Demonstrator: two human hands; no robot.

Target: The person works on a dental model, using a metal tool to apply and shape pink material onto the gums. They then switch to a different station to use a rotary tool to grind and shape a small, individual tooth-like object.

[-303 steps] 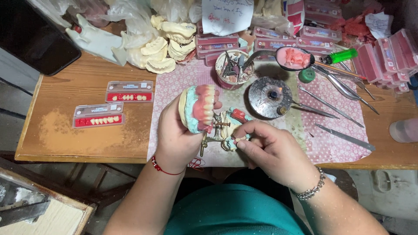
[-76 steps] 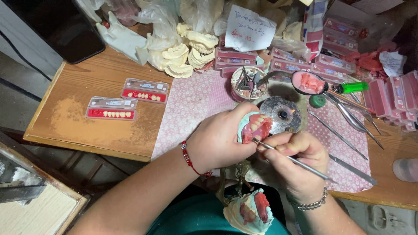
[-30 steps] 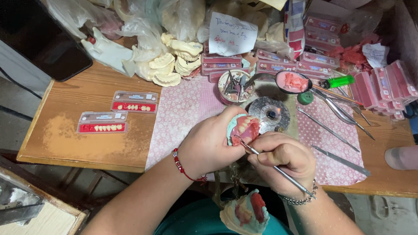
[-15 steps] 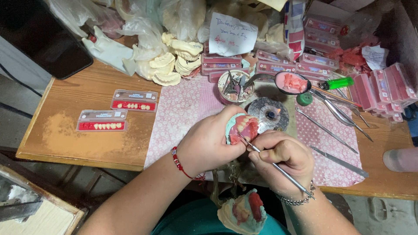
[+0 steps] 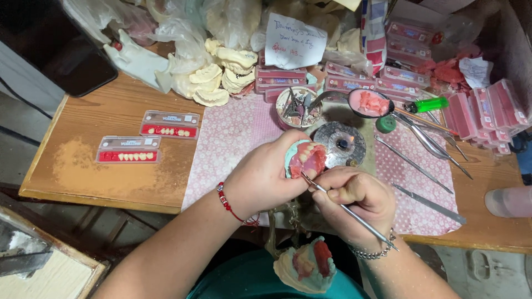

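The left hand (image 5: 266, 177) covers most of the denture cast (image 5: 306, 159), so only its pink wax and a few teeth show. The tool's (image 5: 349, 210) tip is too small to make out. The second cast (image 5: 306, 267) hides the metal frame (image 5: 282, 221) behind it. The pink cup (image 5: 510, 201) is cut off at the right edge.

**Open wood to the left of the burner, clutter on every other side**

Taking the round metal burner (image 5: 339, 144) as landmark: far to its left, beyond the pink patterned cloth (image 5: 227, 138), bare wooden table (image 5: 83, 119) lies open, broken only by two flat tooth cards (image 5: 149, 137). Behind the burner stand a cup of tools (image 5: 297, 106), plaster casts (image 5: 219, 75) and stacked pink boxes (image 5: 382, 77), blocking passage. To its right, long metal instruments (image 5: 424, 160) lie spread across the cloth with narrow gaps between. Just in front, both hands fill the space.
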